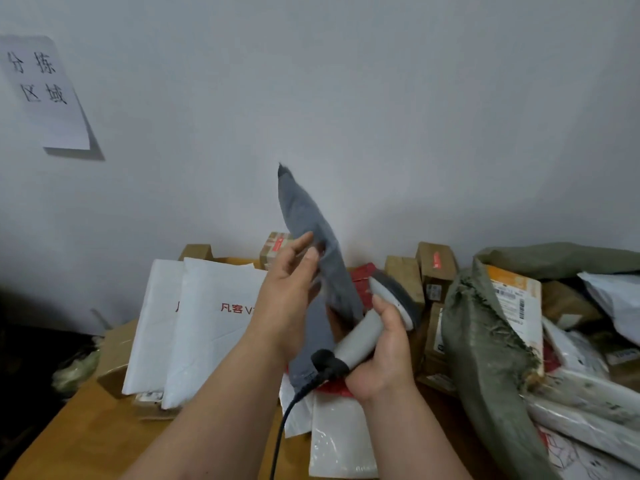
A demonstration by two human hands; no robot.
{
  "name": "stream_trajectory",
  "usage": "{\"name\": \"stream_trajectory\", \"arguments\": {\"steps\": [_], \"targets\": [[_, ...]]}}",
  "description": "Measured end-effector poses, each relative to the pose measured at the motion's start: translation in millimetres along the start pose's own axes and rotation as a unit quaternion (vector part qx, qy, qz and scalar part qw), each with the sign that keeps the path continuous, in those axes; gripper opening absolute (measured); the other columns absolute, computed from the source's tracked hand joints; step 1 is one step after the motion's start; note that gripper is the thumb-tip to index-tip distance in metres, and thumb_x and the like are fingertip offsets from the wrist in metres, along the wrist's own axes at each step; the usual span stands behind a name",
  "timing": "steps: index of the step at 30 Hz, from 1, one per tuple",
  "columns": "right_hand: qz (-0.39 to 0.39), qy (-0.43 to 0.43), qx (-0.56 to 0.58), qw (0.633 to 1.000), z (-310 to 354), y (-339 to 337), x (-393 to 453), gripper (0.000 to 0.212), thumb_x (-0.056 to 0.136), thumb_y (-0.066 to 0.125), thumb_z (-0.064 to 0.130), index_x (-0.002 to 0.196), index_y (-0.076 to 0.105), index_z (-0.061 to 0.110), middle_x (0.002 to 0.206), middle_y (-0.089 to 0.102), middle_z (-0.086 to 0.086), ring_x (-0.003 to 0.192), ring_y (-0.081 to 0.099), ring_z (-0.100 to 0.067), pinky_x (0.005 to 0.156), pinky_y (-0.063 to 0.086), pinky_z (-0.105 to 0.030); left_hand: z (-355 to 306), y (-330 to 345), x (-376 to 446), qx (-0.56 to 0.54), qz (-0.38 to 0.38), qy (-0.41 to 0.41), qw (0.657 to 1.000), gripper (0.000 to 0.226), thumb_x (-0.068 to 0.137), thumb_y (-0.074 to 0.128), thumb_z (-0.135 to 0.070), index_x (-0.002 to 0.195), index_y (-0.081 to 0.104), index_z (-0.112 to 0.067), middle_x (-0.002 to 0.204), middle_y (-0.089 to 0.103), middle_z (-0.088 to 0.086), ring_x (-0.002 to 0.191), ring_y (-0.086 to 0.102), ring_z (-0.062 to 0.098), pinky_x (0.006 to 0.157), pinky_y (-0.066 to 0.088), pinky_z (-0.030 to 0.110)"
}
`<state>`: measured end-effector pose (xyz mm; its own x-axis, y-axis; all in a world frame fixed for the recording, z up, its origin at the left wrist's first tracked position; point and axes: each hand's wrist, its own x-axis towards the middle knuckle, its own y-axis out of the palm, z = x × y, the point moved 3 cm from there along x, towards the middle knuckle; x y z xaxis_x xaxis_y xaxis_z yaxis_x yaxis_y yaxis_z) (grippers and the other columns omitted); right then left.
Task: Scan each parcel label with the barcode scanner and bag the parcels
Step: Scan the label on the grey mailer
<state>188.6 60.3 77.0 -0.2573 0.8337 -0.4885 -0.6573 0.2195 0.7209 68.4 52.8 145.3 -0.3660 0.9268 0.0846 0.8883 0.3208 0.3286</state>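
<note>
Head view: left hand (289, 292) pinched grey poly mailer (311, 244) edge-on, right hand (381, 355) clenched barcode scanner (381, 317) at 4 o'clock; label hidden, probably needed turning toward scanner.

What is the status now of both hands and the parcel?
Left hand holds grey parcel upright, edge-on. Right hand grips barcode scanner, head beside parcel. Label not visible. Green sack at right, not blocking.
</note>
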Motion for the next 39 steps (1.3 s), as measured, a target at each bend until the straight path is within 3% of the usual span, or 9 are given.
{"name": "stream_trajectory", "arguments": {"steps": [2,7,12,16,23,26,29,34,39], "targets": [[-0.075,0.002,0.022,0.997,-4,-15,6,0.05,0.079,0.077,0.036,0.122,0.063,0.014,0.118,0.068,-0.021,0.106,0.066,-0.041,0.098,0.049,-0.06,26,-18,1,0.038,-0.028,-0.054,0.997,0.032,0.103,0.052,-0.024,0.132,0.059,-0.033,0.134,0.063,-0.004,0.127,0.057,0.018,0.11,0.044,0.044],[-0.15,-0.021,0.018,0.988,-20,-30,17,0.059,0.078,0.078,0.031,0.131,0.057,0.015,0.122,0.065,-0.023,0.108,0.064,-0.044,0.098,0.05,-0.06,68,-13,-2,0.087,0.091,-0.142,0.982,0.036,0.1,0.055,-0.037,0.135,0.053,-0.047,0.133,0.062,-0.013,0.126,0.056,0.008,0.104,0.047,0.035],[-0.117,-0.072,0.015,0.99,-9,-31,22,0.047,0.082,0.075,0.026,0.127,0.063,0.017,0.119,0.07,-0.017,0.104,0.07,-0.036,0.096,0.053,-0.054,71,-13,15,0.098,0.054,-0.151,0.982,0.041,0.094,0.06,-0.045,0.134,0.05,-0.046,0.13,0.062,-0.011,0.117,0.06,0.007,0.097,0.048,0.035],[-0.099,-0.151,0.021,0.983,14,-25,21,0.042,0.084,0.074,0.015,0.124,0.063,0.019,0.117,0.07,-0.011,0.096,0.073,-0.028,0.076,0.061,-0.036,85,-26,16,0.094,-0.02,-0.172,0.98,0.041,0.099,0.059,-0.036,0.139,0.051,-0.033,0.13,0.063,-0.004,0.112,0.062,0.01,0.1,0.048,0.039],[-0.043,-0.145,0.047,0.987,36,-7,12,0.036,0.088,0.07,0.017,0.123,0.063,0.015,0.124,0.067,-0.012,0.105,0.071,-0.035,0.104,0.049,-0.051,119,-60,8,0.194,-0.096,-0.262,0.94,0.056,0.1,0.056,-0.032,0.152,0.034,-0.025,0.153,0.041,0.008,0.135,0.044,0.034,0.104,0.043,0.048],[-0.018,-0.135,0.096,0.986,42,-4,8,0.04,0.089,0.067,0.019,0.128,0.061,0.015,0.127,0.067,-0.013,0.109,0.069,-0.038,0.105,0.048,-0.051,147,-71,-17,0.129,-0.097,-0.387,0.908,0.055,0.096,0.063,-0.033,0.145,0.042,-0.018,0.14,0.05,0.014,0.125,0.05,0.038,0.1,0.049,0.05],[0.005,-0.119,0.125,0.985,47,-4,4,0.033,0.09,0.066,0.022,0.122,0.066,0.014,0.119,0.073,-0.012,0.105,0.071,-0.04,0.098,0.054,-0.05,155,-65,-33,0.039,-0.103,-0.464,0.879,0.049,0.091,0.068,-0.038,0.129,0.055,-0.01,0.114,0.061,0.015,0.104,0.06,0.036,0.078,0.056,0.042],[0.064,-0.119,0.098,0.986,54,-12,-2,0.045,0.075,0.073,0.022,0.119,0.067,0.013,0.113,0.075,-0.015,0.099,0.073,-0.038,0.084,0.06,-0.05,147,-41,-24,-0.015,-0.044,-0.431,0.901,0.081,0.079,0.065,-0.064,0.145,0.044,-0.021,0.145,0.05,0.011,0.133,0.046,0.035,0.092,0.043,0.043],[0.063,-0.11,-0.139,0.982,35,-22,-1,0.051,0.076,0.076,0.017,0.125,0.063,0.014,0.116,0.073,-0.016,0.099,0.074,-0.032,0.083,0.061,-0.04,116,-23,1,-0.2,-0.026,-0.367,0.908,0.084,0.072,0.05,-0.084,0.131,0.059,-0.026,0.129,0.065,0.011,0.115,0.063,0.036,0.093,0.05,0.052]]}}
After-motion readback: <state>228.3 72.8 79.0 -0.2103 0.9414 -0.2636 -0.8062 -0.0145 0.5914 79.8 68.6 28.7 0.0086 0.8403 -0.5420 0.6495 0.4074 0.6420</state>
